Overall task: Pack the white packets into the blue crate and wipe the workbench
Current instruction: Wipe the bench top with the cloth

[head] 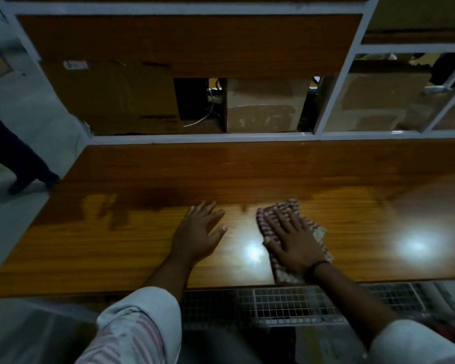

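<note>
Surface (116,245) mid-wipe: my right grip (292,240), laid flat, presses a checked cloth (267,222) near the front edge, my left grip (200,229) rests open and empty beside it; no packets or crate in view, so I judge packing finished.

storeroom/workshop: wood workbench (273,169), cardboard boxes (111,98) on metal racks (334,82).

Workbench (326,174) orange-brown woodgrain; cloth (279,211) red-white checked; sleeve (132,334) white (pink stripes).
</note>
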Available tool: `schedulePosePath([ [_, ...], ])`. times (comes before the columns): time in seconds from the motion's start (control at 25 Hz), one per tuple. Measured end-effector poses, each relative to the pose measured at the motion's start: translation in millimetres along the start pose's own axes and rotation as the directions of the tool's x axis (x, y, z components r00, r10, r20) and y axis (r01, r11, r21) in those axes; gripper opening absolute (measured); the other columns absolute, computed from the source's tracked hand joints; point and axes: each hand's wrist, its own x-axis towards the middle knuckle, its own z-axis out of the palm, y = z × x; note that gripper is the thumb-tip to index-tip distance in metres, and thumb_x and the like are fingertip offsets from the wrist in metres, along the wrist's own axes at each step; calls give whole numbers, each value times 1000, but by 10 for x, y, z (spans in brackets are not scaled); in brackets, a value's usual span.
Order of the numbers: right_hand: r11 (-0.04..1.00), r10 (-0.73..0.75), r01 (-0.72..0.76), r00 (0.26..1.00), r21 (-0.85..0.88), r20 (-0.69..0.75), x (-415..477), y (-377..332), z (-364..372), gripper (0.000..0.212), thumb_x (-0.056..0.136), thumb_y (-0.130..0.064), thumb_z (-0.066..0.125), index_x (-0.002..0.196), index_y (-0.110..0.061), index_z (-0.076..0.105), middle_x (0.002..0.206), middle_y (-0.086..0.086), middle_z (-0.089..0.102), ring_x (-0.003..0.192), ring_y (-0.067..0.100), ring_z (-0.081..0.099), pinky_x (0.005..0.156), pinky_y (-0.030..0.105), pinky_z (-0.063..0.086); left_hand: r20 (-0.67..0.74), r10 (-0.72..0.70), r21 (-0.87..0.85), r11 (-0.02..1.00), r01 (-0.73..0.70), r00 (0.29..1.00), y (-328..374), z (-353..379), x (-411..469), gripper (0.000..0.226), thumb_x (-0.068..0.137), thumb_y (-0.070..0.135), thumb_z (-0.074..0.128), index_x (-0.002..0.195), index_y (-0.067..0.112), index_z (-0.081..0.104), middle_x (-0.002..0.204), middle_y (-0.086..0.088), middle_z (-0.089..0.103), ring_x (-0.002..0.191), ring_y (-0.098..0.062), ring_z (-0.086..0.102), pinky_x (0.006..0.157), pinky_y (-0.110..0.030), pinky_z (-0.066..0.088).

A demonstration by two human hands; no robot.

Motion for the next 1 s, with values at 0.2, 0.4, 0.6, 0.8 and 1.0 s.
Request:
schedulePosePath([
  [0.2,939,340,-340,940,59,14,650,393,-130,75,96,-73,11,159,-36,-5,168,-1,-10,153,29,-13,122,54,-9,-1,-14,-44,999,14,1000,8,-25,16,57,95,66,48,147,43,50,164,13,30,155,-12,17,126,-41,12],
  [0.4,991,116,-119,992,64,40,991,-69,-98,72,96,-73,12,157,-39,-10,165,-4,-15,152,30,-17,120,52,-14,4,-39,-20,999,39,999,28,-26,43,56,94,68,48,146,46,49,163,18,29,155,-10,16,126,-40,13],
  [0.6,972,-236,235,971,33,41,712,-150,-4,67,97,-73,8,156,-46,-8,165,-9,-15,152,21,-17,120,44,-19,14,-33,-2,999,33,999,12,-8,53,58,94,71,44,148,47,47,164,19,27,155,-9,15,127,-41,13],
  [0.8,993,112,-111,994,28,-14,1235,648,-159,80,82,-79,-8,154,-44,-12,164,-8,-16,153,26,-14,123,52,-8,23,-153,-18,988,154,988,-11,-69,86,64,94,69,50,152,47,39,165,17,21,152,-8,7,126,-44,14],
  [1.0,966,255,-255,967,50,22,1872,620,-250,75,93,-73,4,157,-37,-11,167,-1,-15,152,31,-17,121,53,-11,-16,-203,37,978,204,979,-205,-60,241,74,89,80,41,155,46,35,168,12,22,156,-15,12,123,-38,10],
])
